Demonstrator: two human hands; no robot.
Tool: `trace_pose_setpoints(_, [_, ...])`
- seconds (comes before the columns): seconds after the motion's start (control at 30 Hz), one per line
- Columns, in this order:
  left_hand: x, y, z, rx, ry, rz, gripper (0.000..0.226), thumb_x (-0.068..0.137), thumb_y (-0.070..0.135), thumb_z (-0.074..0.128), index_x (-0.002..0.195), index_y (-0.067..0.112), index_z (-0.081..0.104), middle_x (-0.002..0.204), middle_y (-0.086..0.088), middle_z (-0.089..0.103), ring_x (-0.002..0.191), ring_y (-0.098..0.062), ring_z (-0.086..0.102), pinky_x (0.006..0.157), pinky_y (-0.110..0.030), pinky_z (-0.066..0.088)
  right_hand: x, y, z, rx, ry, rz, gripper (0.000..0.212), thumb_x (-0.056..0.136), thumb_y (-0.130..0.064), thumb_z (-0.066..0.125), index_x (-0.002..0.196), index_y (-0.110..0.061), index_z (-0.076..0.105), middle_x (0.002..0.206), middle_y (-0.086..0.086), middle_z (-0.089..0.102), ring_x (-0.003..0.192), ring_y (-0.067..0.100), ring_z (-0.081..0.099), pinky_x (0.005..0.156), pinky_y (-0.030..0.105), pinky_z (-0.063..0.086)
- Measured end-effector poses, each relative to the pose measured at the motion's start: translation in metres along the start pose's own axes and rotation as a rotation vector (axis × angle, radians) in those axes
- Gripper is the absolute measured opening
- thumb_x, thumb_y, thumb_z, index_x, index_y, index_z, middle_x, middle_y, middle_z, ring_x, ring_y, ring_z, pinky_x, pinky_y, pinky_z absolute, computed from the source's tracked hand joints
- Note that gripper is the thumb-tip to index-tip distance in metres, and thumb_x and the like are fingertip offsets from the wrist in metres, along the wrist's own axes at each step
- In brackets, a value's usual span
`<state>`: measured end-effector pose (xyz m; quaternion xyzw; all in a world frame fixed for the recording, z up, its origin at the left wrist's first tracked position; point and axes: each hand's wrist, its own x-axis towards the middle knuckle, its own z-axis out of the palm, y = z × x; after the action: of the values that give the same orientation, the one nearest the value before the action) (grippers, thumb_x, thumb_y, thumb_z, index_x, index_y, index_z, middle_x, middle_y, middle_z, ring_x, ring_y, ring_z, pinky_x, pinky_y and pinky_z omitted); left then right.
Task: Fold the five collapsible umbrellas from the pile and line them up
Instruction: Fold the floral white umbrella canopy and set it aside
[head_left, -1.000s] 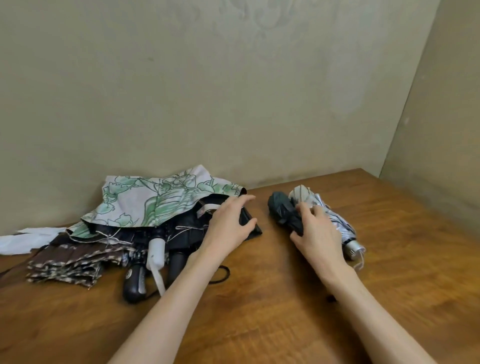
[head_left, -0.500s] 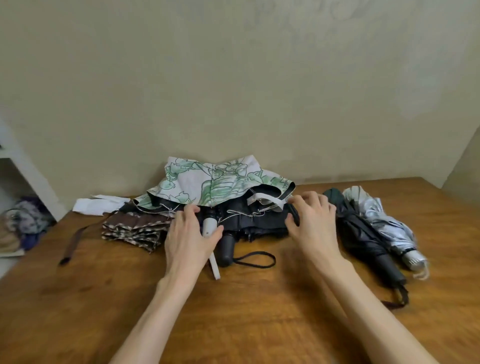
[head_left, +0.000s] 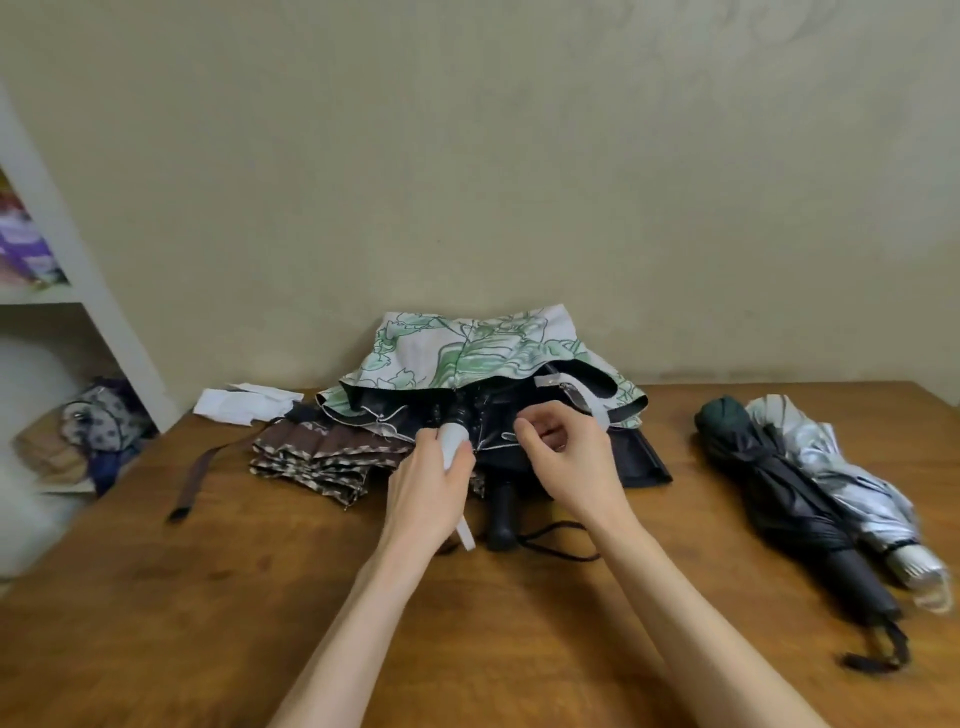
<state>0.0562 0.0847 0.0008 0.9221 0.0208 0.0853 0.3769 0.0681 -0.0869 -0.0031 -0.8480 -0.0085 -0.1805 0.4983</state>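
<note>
The left grip (head_left: 426, 493) is wrapped round the white handle (head_left: 451, 441) of the floral umbrella (head_left: 467, 348), fingers curled over it from the left, most likely to steady the shaft while the canopy is gathered. The right grip (head_left: 571, 457) hovers just beside it with thumb and fingers curled toward each other at the dark underside of the canopy; whether it already pinches the hem or a rib tip I cannot tell. The floral umbrella lies on top of the pile at the back of the counter (head_left: 208, 597), near the wall, its green-and-white cloth still spread loose and its white strap (head_left: 582, 400) hanging free, so it looks like the one now being folded. Beneath it a black umbrella (head_left: 634, 457) shows its handle pointing toward the person, and to the left a brown patterned umbrella (head_left: 322, 462) lies pleated but unwrapped. Well apart on the right, a dark umbrella (head_left: 789, 499) and a silver umbrella (head_left: 852, 467) lie rolled side by side, touching, handles toward the person: seemingly two done and lined up, three left.
</note>
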Motion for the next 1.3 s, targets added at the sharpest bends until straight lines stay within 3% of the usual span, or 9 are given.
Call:
trace_pose_setpoints(0.2, [-0.024,0.016,-0.005,-0.371,0.113,0.114,0.036,0.11,0.038,0.051,0.142,0.022,0.053,0.102,0.013,0.067,0.09,0.004,0.065,0.068,-0.014,0.05,0.003,-0.045,0.009,0.46,-0.203,0.214,0.059,0.101,-0.046,0.066,0.144,-0.007,0.06,0.101,0.001,0.079,0.086,0.017,0.08,0.076,0.03,0.065])
trace_pose_setpoints(0.33, [-0.036,0.026,0.004,-0.483,0.105,0.188,0.038,0.107,0.041,0.05,0.141,0.024,0.05,0.106,0.008,0.07,0.09,-0.006,0.069,0.068,-0.025,0.056,0.001,-0.056,0.008,0.54,-0.191,0.125,0.054,0.103,-0.035,0.067,0.149,-0.015,0.049,0.082,-0.013,0.078,0.084,-0.004,0.074,0.078,0.018,0.06])
trace_pose_setpoints(0.43, [-0.035,0.027,0.008,-0.461,0.068,0.229,0.053,0.1,0.053,0.048,0.145,0.026,0.044,0.118,0.007,0.07,0.1,-0.005,0.07,0.074,-0.025,0.057,0.003,-0.054,0.005,0.596,-0.135,0.082,0.053,0.102,-0.022,0.072,0.149,-0.008,0.051,0.093,0.004,0.082,0.091,0.005,0.077,0.079,0.021,0.061])
trace_pose_setpoints(0.57, [-0.029,0.03,0.01,-0.44,0.05,0.224,0.062,0.103,0.04,0.065,0.152,0.034,0.028,0.119,0.008,0.07,0.099,-0.004,0.072,0.079,-0.031,0.06,0.009,-0.045,-0.004,0.719,-0.13,0.149,0.063,0.099,-0.013,0.075,0.154,-0.006,0.046,0.096,0.006,0.083,0.097,0.016,0.08,0.087,0.029,0.064])
trace_pose_setpoints(0.73, [-0.027,0.041,0.01,-0.56,0.036,0.095,0.052,0.107,0.042,0.054,0.151,0.029,0.029,0.115,0.016,0.063,0.098,0.02,0.061,0.077,-0.006,0.048,0.016,-0.032,-0.012,0.673,-0.126,0.158,0.064,0.095,-0.012,0.08,0.151,-0.01,0.05,0.102,0.012,0.082,0.104,0.018,0.079,0.099,0.036,0.061])
trace_pose_setpoints(0.83, [-0.019,0.055,0.017,-0.645,0.062,0.089,0.087,0.097,0.072,0.043,0.166,0.025,0.019,0.14,0.01,0.06,0.131,-0.005,0.056,0.107,-0.028,0.047,0.017,-0.029,-0.01,0.557,-0.096,0.103,0.055,0.093,-0.016,0.083,0.143,-0.022,0.06,0.116,0.005,0.078,0.116,0.017,0.074,0.103,0.042,0.06])
trace_pose_setpoints(1.03, [-0.001,0.061,0.037,-0.849,0.224,0.034,0.081,0.101,0.066,0.043,0.168,0.029,0.019,0.17,-0.001,0.034,0.154,-0.019,0.037,0.125,-0.044,0.036,0.012,-0.032,-0.004,0.453,-0.212,-0.045,0.052,0.104,-0.007,0.066,0.154,-0.016,0.053,0.129,-0.008,0.074,0.123,0.009,0.07,0.1,0.025,0.058])
trace_pose_setpoints(1.17, [0.0,0.043,0.039,-0.824,0.348,0.039,0.069,0.106,0.051,0.049,0.165,0.02,0.032,0.146,0.001,0.055,0.125,-0.008,0.056,0.102,-0.027,0.043,0.008,-0.035,-0.005,0.341,-0.427,-0.102,0.057,0.104,0.012,0.053,0.145,-0.028,0.053,0.126,-0.033,0.068,0.129,-0.013,0.057,0.104,0.012,0.046])
trace_pose_setpoints(1.3, [0.004,0.024,0.035,-0.89,0.348,-0.072,0.051,0.101,0.051,0.065,0.146,0.032,0.056,0.112,-0.001,0.071,0.089,-0.017,0.073,0.079,-0.042,0.06,0.01,-0.037,-0.016,0.28,-0.497,-0.145,0.035,0.103,0.006,0.058,0.133,-0.009,0.067,0.128,-0.003,0.076,0.121,0.006,0.069,0.107,0.029,0.054])
